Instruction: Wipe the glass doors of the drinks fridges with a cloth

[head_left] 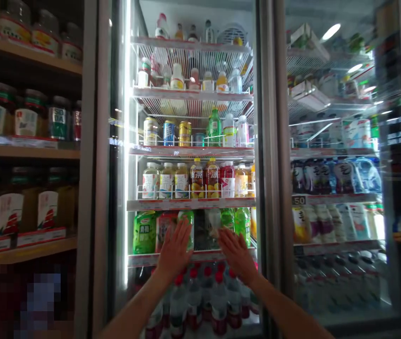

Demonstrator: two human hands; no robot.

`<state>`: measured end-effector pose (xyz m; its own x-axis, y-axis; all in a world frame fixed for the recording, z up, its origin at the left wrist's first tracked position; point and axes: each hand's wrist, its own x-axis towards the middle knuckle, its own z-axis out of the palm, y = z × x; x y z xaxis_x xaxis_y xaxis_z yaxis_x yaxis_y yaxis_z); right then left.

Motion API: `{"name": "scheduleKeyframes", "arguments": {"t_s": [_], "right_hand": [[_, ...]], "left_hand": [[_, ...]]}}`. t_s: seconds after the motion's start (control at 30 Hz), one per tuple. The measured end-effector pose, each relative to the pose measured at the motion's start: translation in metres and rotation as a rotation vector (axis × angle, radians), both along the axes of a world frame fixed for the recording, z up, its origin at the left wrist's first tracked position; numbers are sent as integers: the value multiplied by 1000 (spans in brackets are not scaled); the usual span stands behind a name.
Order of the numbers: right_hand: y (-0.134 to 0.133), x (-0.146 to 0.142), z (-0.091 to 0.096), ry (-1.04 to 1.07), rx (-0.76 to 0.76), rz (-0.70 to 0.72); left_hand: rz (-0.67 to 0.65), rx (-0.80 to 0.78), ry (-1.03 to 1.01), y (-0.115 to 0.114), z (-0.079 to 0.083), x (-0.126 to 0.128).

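Note:
I face a lit drinks fridge with a glass door. My left hand lies flat on the glass with its fingers spread, in front of green bottles on a lower shelf. My right hand is flat and open beside it, in front of more green bottles. Neither hand holds anything. Below my hands stand several red-capped bottles. Juice bottles fill the shelf above, and cans the one above that.
A metal door frame separates this fridge from a second one with a glass door on the right, stocked with pouches and bottles. Wooden shelves with jars and boxes stand on the left.

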<state>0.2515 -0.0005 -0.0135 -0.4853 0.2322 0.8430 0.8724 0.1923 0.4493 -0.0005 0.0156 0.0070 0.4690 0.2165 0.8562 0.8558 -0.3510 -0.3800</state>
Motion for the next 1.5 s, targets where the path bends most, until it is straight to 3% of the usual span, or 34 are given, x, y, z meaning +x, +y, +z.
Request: {"name": "scheduleKeyframes", "arguments": {"t_s": [0.17,0.23,0.37,0.57,0.77,0.93,1.13,1.3,1.5], "right_hand": [[6,14,23,271,107,-50],[4,17,19,304,93,-57],[-1,27,1,133,29,0],[10,33,45,404,183,-88],[7,30,33,200,90,-44],[15,21,75,423,167,-103],[14,-2,83,123,35,0],[20,-19,105,411,96,-42],[21,-49,90,-121,-21,104]], "left_hand": [[8,4,-8,6,6,15],[21,-6,-6,6,7,19],[38,-10,18,5,8,20],[79,-61,-70,7,23,9],[98,-52,-82,8,27,-11],[138,-50,-120,16,30,-25],[162,-82,-138,15,34,-40],[211,-99,-178,10,46,-62],[261,-144,-170,5,49,-75]]}}
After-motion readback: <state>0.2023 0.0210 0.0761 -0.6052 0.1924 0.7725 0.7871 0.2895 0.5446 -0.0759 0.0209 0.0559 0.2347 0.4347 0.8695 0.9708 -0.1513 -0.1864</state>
